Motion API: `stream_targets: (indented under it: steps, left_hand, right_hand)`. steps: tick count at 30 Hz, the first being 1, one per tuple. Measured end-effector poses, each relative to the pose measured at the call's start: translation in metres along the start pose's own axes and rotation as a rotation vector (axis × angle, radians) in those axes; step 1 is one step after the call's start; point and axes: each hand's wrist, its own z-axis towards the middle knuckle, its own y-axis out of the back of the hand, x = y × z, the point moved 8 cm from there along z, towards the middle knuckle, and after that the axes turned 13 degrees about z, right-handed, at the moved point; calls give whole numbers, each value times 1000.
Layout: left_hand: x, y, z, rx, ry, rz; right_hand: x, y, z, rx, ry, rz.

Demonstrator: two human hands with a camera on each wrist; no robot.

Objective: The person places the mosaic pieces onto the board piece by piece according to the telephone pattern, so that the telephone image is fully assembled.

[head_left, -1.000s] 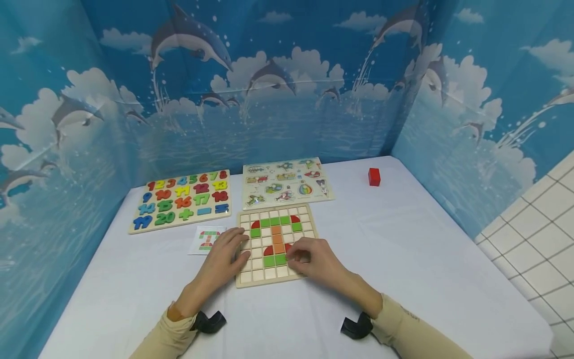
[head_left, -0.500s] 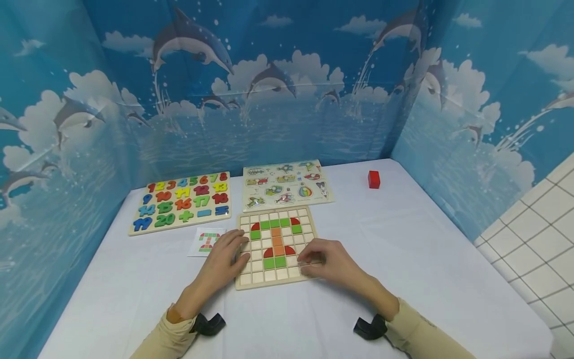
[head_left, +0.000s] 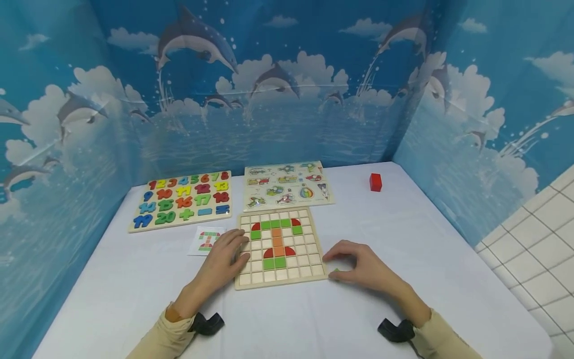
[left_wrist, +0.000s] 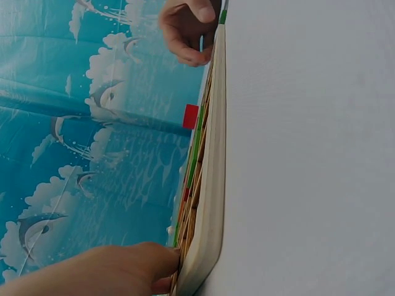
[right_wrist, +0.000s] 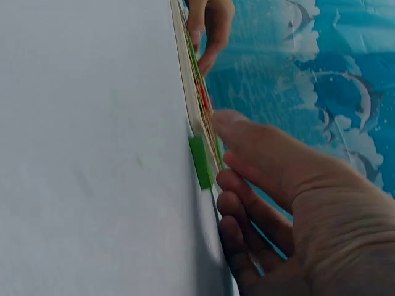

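A wooden grid board point(head_left: 281, 285) lies in front of me, with cream squares and a pattern of green, orange and red tiles point(head_left: 278, 242). On its left border rests my left hand point(head_left: 220, 259), fingers extended and thumb spread. My right hand point(head_left: 365, 267) is just off the board's right side, thumb and fingers apart around a small green block point(head_left: 336, 270). In the right wrist view that green block point(right_wrist: 200, 163) sits on the table by the board's corner; no finger clearly grips it. The head view shows only a sliver of it.
A pattern card point(head_left: 206, 241) lies left of the board, partly behind my left hand. A number puzzle point(head_left: 181, 200) and a picture puzzle point(head_left: 288, 185) lie farther back. One red block point(head_left: 375, 182) stands at the back right of the white table point(head_left: 278, 324).
My right hand has moved right, off the lower part of the board to the table beside it, uncovering a red tile and cream squares. The left hand has stayed put.
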Motion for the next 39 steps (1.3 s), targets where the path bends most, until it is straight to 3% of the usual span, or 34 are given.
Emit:
stream_targets:
  steps: [11, 17, 24, 31, 39]
  left_hand:
    - [1, 0, 0, -8, 4, -13]
    - [0, 0, -1, -19, -2, -13]
    - [0, -1, -3, -15, 8, -21]
    - [0, 2, 0, -32, -2, -17]
    - [-3, 3, 2, -72, -41, -22]
  right_hand:
    - [-1, 13, -12, 111, -57, 6]
    - [4, 12, -13, 96, -29, -33]
    - [6, 10, -10, 100, -58, -44]
    - [25, 7, 16, 94, -49, 29]
    - [45, -15, 66, -56, 1, 22]
